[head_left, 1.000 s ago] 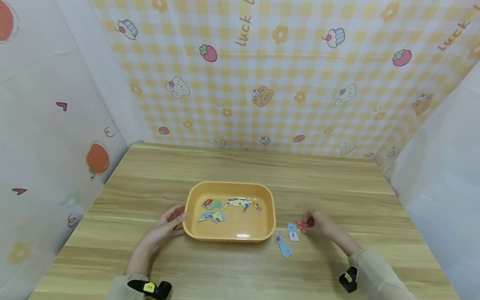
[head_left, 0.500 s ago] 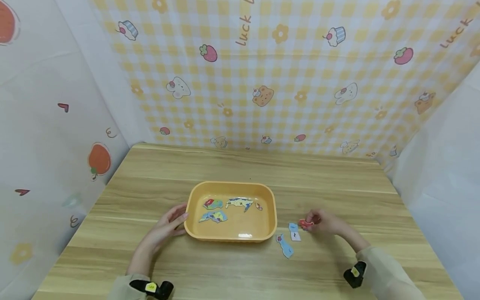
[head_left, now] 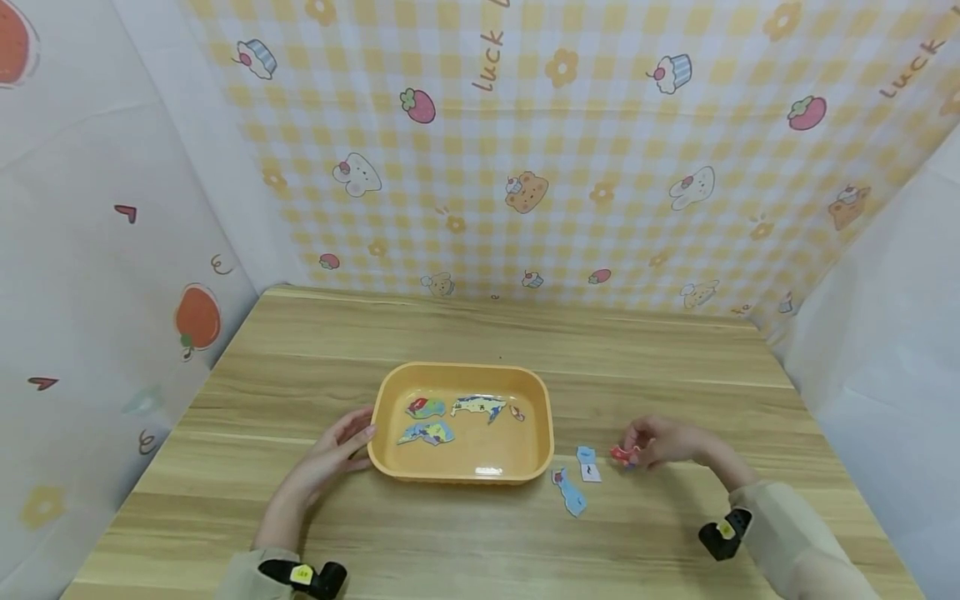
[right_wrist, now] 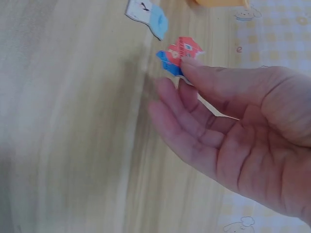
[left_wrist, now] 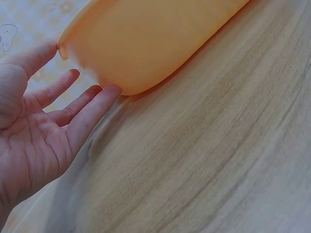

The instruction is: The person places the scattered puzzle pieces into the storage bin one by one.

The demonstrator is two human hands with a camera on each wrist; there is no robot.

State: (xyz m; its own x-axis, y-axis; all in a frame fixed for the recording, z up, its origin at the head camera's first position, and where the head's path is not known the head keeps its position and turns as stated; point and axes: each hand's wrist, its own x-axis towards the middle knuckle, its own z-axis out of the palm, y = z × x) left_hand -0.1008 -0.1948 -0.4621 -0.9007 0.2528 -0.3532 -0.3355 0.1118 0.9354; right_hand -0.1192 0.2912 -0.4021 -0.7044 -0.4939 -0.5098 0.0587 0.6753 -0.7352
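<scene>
My right hand pinches a small red-and-blue puzzle piece between thumb and fingers, low over the table to the right of the tray. In the right wrist view, a white building-like print shows on the red part of this flat piece. At the left end of the yellow tray, my left hand rests with fingers fairly straight. Its thumb touches the rim and its fingertips meet the outer wall in the left wrist view. A blue-and-white piece and a long light-blue piece lie beside the tray.
Inside the tray lie several irregular printed pieces, among them a red-green one, a blue-yellow one and a cream one. The wooden table meets a yellow checked backdrop at the back.
My right hand has shifted to the right with the red-and-blue puzzle piece, away from the blue-and-white one. The left hand and tray have stayed in place.
</scene>
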